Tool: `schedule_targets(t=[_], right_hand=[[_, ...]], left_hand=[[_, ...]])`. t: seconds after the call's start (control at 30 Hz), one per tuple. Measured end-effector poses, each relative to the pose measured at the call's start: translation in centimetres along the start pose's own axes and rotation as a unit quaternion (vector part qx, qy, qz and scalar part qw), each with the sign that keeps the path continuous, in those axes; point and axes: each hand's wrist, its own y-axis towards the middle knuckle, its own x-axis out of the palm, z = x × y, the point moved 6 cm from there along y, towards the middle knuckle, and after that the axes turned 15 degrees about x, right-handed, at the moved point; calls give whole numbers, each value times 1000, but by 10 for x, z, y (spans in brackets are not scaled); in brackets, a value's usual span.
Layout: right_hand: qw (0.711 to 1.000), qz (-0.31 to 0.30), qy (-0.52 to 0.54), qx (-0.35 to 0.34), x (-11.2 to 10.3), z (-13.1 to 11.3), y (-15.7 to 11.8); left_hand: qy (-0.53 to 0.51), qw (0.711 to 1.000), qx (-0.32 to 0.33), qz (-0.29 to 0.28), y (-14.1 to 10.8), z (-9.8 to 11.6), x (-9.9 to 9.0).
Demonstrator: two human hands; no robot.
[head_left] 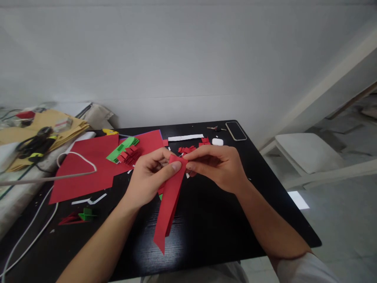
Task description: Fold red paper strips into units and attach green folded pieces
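A folded red paper strip (169, 200) hangs at a slant over the black table, its lower end pointing toward me. My left hand (151, 175) pinches its upper end, the thumb lying on top of the paper. At the strip's top right corner, the thumb and index finger of my right hand (220, 167) are closed on the paper. Small folded red pieces (187, 149) lie just behind my hands. Left of my left hand, a fringed red piece (129, 155) rests beside a stack of green paper (119, 148).
Large red sheets (85, 167) cover the table's left part, near white cables (38, 236). Red and green scraps (78, 217) lie at front left. At the back are a white strip (185, 137), keys (216, 128), a white case (217, 142) and a phone (235, 131).
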Motion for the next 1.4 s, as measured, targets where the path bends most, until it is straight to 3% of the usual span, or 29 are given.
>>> schedule_targets(t=[0.23, 1.0, 1.4], right_hand=[[997, -10, -54, -54, -2, -8, 0], [989, -15, -91, -111, 0, -13, -2], [991, -14, -91, -97, 0, -11, -1]], left_hand=[[20, 1000, 8, -22, -2, -3, 0], [47, 998, 21, -22, 0, 5, 4], [69, 997, 19, -13, 2, 7, 4]])
